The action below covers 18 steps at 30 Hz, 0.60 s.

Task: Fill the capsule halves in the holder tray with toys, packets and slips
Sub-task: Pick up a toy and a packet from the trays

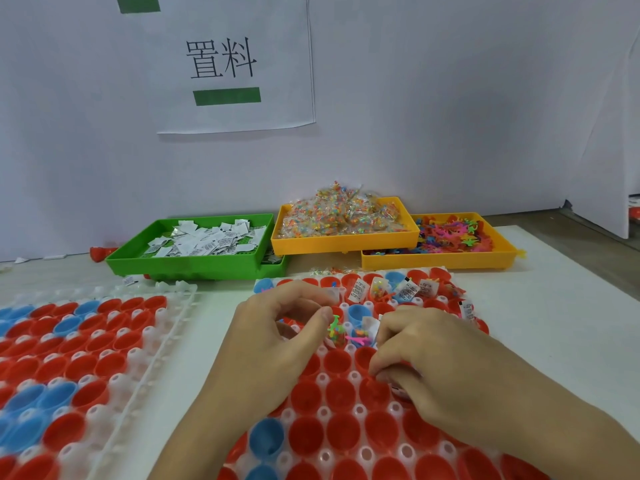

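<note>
Nearest the camera, the holder tray (323,412) shows rows of red and blue capsule halves (341,393), bare inside. Both hands work over its middle rows, just past those unfilled cups.

The left hand (277,336) hovers with fingers curled, thumb and forefinger pinching a small green toy (335,325) at its right edge. The toy hangs just above a half in the partly filled row, so the coming drop looks short and straight down. The toy's long axis cannot be made out.

The right hand (426,358) is curled knuckles-up over the tray, fingertips turned down and left toward the red halves beneath it. Something small seems pinched there, but what it is cannot be told. A pink toy (358,340) lies in a half between the two hands, nearer the right.

Farther on, the far rows already hold slips (358,292), packets and toys. A second tray (69,358) of halves lies to the left.

At the back stand a green bin (194,265) of slips, a yellow bin (346,244) heaped with packets, and another yellow bin (433,259) of toys to the right.
</note>
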Each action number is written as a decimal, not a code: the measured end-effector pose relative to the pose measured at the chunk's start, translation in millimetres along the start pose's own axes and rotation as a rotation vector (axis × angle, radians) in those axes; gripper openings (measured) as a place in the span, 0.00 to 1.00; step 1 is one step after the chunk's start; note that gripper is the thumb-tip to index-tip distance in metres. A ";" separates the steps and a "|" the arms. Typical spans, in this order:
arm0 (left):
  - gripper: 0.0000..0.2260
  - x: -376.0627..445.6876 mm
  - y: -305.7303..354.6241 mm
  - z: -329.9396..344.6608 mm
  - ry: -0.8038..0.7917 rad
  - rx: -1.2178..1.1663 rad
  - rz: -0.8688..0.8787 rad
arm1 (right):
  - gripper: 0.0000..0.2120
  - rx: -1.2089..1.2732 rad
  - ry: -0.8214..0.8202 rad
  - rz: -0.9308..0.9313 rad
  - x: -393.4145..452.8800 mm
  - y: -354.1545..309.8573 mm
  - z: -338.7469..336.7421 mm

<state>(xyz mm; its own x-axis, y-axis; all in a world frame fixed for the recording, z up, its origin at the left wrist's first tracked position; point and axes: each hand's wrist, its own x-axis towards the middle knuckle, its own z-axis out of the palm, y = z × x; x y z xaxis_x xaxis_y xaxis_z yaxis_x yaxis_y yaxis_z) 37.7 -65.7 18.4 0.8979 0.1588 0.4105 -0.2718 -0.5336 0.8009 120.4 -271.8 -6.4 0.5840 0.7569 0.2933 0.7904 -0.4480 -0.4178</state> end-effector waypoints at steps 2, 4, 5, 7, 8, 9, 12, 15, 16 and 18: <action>0.10 -0.3 0.7 0.4 0.000 0.003 0.000 | 0.06 0.030 0.026 0.012 1.3 -0.2 -2.5; 0.10 -0.3 0.6 0.6 0.005 0.004 0.001 | 0.06 0.041 0.041 0.007 1.9 -1.6 -5.3; 0.10 -0.3 0.5 0.5 0.008 0.005 0.004 | 0.05 0.051 0.046 0.003 1.7 -2.7 -6.6; 0.11 -0.4 0.3 0.5 0.012 0.007 0.008 | 0.07 0.093 0.045 0.012 -1.7 -6.3 -7.3; 0.12 -0.1 0.1 0.6 0.016 0.008 0.010 | 0.10 0.110 0.041 0.019 -3.7 -8.2 -8.1; 0.12 0.2 -0.3 0.6 0.020 0.008 0.010 | 0.11 0.118 0.028 0.026 -5.6 -10.6 -9.6; 0.12 1.4 -2.9 -1.4 0.039 0.003 0.004 | 0.08 0.098 0.011 0.047 -4.6 -22.1 -21.8; 0.09 2.9 -7.1 -3.2 0.069 0.004 -0.011 | 0.07 0.116 0.086 0.115 11.0 -20.5 -45.6; 0.09 3.3 -8.3 -3.5 0.080 0.003 -0.017 | 0.07 0.110 0.117 0.143 20.9 -16.5 -53.6; 0.09 3.9 -10.1 -2.8 0.093 0.005 -0.032 | 0.07 0.076 0.152 0.203 46.6 -3.0 -67.6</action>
<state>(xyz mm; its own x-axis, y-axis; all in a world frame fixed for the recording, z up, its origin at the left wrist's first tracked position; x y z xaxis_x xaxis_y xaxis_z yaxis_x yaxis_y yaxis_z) 43.0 -57.3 13.1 0.8699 0.2520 0.4240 -0.2421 -0.5309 0.8121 157.7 -267.4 66.6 0.7545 0.5729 0.3201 0.6417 -0.5418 -0.5428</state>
